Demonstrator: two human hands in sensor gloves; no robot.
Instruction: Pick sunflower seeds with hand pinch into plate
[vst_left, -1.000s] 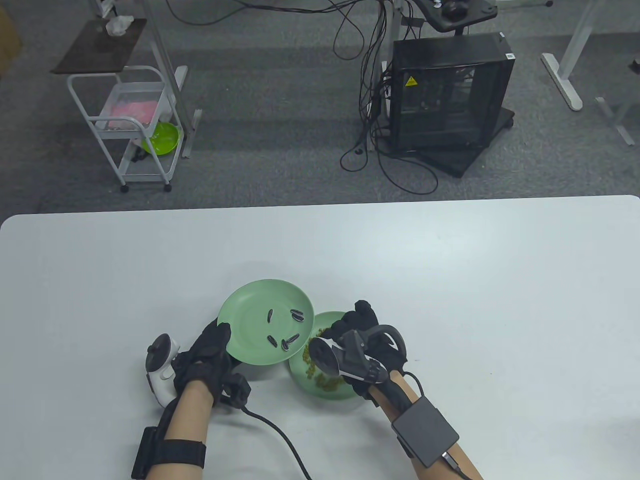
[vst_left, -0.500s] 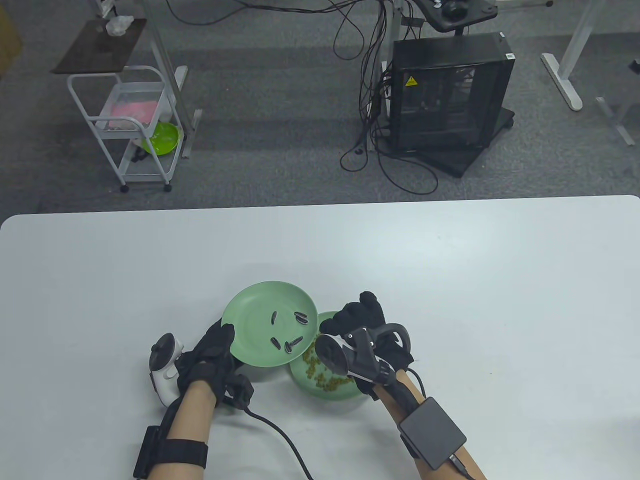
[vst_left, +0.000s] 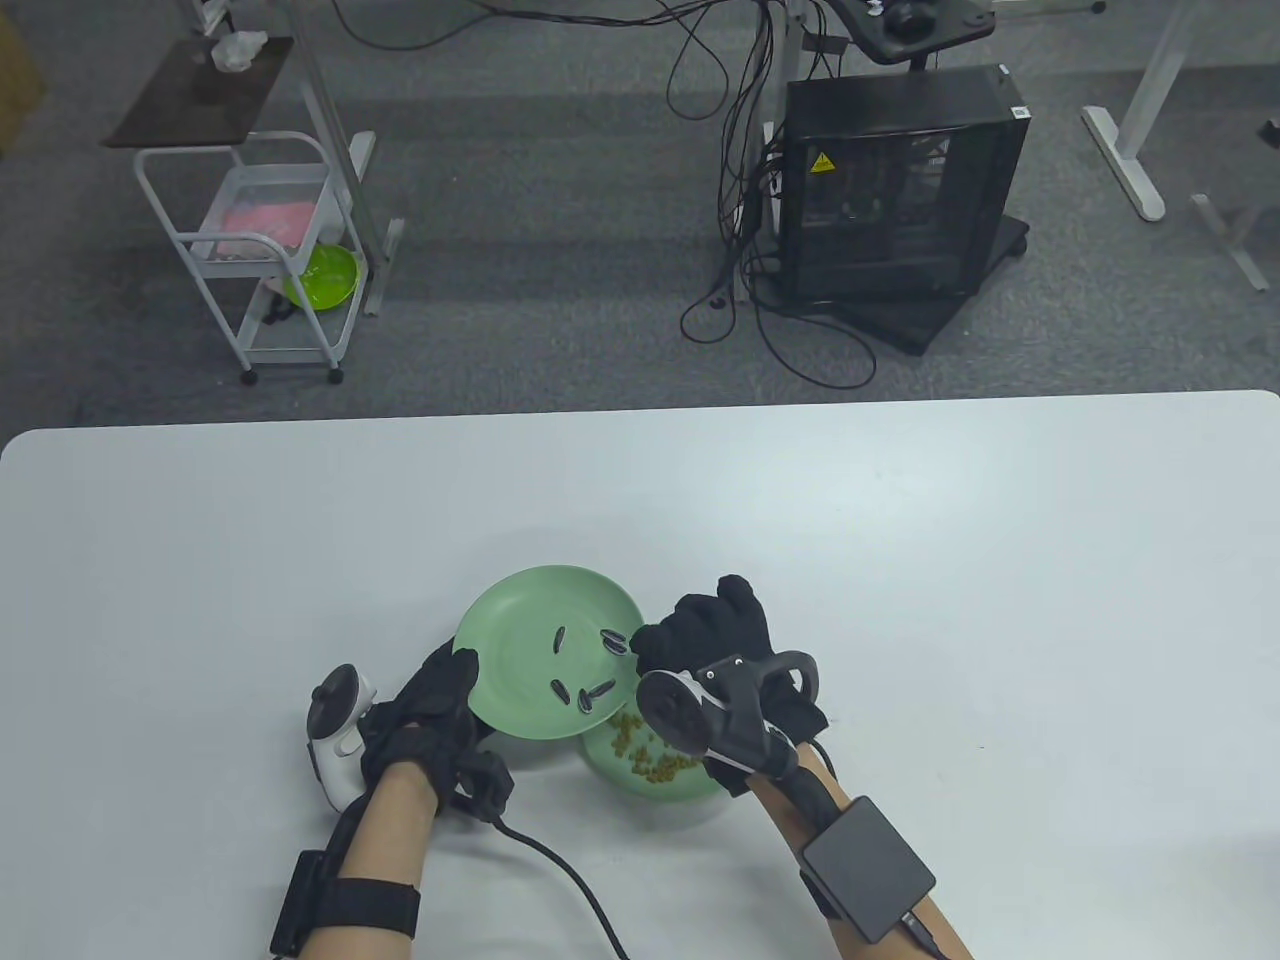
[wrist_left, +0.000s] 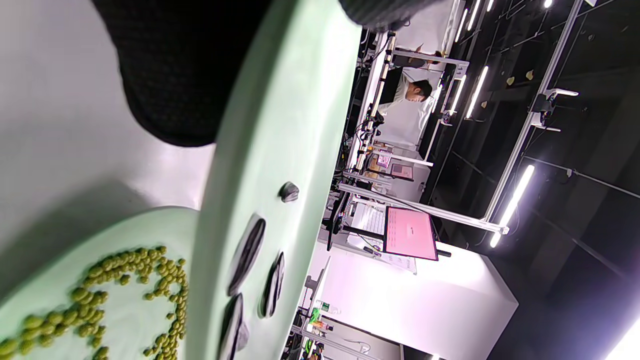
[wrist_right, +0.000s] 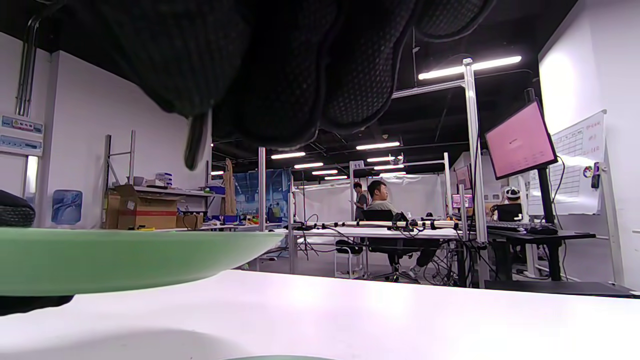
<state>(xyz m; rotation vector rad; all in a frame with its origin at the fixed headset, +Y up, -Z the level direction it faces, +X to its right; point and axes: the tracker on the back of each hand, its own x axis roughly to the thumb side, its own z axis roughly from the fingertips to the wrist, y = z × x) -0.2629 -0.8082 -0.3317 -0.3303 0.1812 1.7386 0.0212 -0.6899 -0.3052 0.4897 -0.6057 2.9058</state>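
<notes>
Seed pinched above a raised green plate

The left hand (vst_left: 428, 712) grips the near rim of the pale green plate (vst_left: 520, 625) and holds it lifted, overlapping a second green plate (vst_left: 690, 785) of small yellow-green beans (vst_left: 645, 752) on the white table (vst_left: 900, 520); four striped sunflower seeds (vst_left: 585, 670) lie on the held plate, clustered toward 4 o'clock; at the plate's 3 o'clock rim the right hand (vst_left: 715, 655) has its fingertips (wrist_right: 280, 95) drawn together, clamped on one dark seed (wrist_right: 196, 141) hanging below them in the right wrist view.
</notes>
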